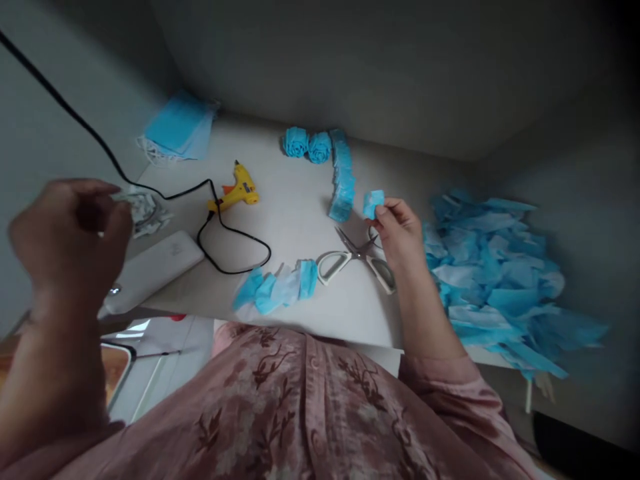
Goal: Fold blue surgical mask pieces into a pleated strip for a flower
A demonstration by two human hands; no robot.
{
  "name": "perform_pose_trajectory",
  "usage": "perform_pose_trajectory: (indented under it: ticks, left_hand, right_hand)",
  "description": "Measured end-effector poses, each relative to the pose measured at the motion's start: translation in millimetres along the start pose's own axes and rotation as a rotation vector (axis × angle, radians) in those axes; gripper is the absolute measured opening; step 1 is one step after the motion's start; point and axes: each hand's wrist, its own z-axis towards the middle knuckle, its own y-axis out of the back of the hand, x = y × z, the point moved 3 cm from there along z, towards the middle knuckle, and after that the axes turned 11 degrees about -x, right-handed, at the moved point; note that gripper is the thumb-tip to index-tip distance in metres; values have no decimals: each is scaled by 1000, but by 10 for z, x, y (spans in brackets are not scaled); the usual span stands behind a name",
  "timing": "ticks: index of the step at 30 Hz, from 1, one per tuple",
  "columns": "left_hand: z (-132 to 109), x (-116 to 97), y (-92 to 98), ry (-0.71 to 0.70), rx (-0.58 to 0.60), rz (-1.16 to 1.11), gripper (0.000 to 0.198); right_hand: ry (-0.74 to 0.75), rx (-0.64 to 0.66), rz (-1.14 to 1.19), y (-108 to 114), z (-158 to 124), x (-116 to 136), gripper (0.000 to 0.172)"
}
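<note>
Between the thumb and fingers of my right hand (403, 230) is a small folded piece of blue mask fabric (373, 202), held up above the table. Just below it lie white-handled scissors (357, 255) with their blades apart. My left hand (70, 240) is raised at the far left, its fingers curled in a pinch beside a heap of white scraps (145, 212); what the fingertips hold, if anything, I cannot make out. A row of overlapping blue pieces (343, 177) runs down the table next to two rolled blue rosettes (295, 143). Several loose blue and white pieces (280, 288) lie near the front edge.
A yellow glue gun (241, 188) lies left of centre, its black cord (235, 272) looping across the table (295, 220). Behind it is a stack of blue masks (181, 127). A white oblong device (155, 270) sits at front left. Blue fabric cuttings (500, 267) pile up on the right.
</note>
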Motion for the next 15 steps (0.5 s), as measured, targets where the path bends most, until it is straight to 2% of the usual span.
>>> perform_pose_trajectory:
  ticks: [4, 7, 10, 13, 15]
  left_hand:
    - [97, -468, -505, -103, 82, -153, 34]
    - [113, -717, -871, -177, 153, -260, 29]
    - [148, -841, -1174, -237, 251, -386, 27]
    - [230, -883, -1407, -205, 420, -500, 28]
    - [291, -889, -1495, -160, 478, -525, 25]
  right_hand:
    - [-6, 157, -57, -121, -138, 89, 41]
    - [-39, 278, -42, -180, -247, 117, 39]
    - [-59, 386, -25, -199, -305, 99, 34]
    - [-64, 430, -38, -199, -311, 73, 33]
    - [-67, 440, -31, -204, -305, 73, 34]
